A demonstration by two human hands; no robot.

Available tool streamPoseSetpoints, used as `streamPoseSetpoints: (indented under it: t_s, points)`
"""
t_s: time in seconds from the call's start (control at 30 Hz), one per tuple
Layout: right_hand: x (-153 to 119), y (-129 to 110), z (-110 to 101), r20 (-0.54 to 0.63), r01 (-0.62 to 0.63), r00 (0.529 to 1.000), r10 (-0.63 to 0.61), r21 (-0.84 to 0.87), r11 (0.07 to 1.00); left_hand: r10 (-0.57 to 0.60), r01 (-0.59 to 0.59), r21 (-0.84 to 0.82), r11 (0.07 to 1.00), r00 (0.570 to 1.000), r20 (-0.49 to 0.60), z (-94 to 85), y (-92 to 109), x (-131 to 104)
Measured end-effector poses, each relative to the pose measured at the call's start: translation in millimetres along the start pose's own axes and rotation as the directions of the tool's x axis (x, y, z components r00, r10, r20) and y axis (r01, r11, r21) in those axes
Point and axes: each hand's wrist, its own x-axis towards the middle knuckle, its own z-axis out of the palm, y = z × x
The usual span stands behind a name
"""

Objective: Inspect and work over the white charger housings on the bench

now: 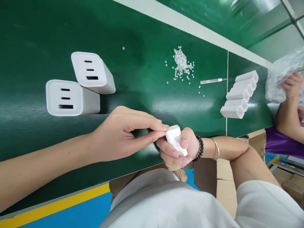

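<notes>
A small white plastic charger housing [175, 139] is gripped in my right hand [171, 157], with the thumb over its near side and the fingers curled beneath. My left hand [123, 134] reaches in from the left, thumb and fingertips pinched together at the housing's left end. Whatever that pinch holds is too small or hidden to make out. Beyond my hands, a loose pile of small clear plastic pieces [181, 60] lies on the green table [142, 95]. A pair of tweezers [212, 81] rests right of the pile.
Two white charger housings with port slots, one nearer [91, 100] and one behind [108, 77], lie at left. Several white housings [238, 94] form a row at right. Farther right, another person's hand [293, 84] touches a clear plastic bag [275, 79]. A cardboard box [226, 183] stands below the table.
</notes>
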Motion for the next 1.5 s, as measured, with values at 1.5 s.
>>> streamPoseSetpoints:
  t_s: [1.5]
  points:
    - [-0.1,6.2,2.0,-0.11,-0.101,0.99,0.088,-0.119,0.988,0.399,-0.411,0.238,0.88,0.912,0.1,-3.3,-3.4,-6.2]
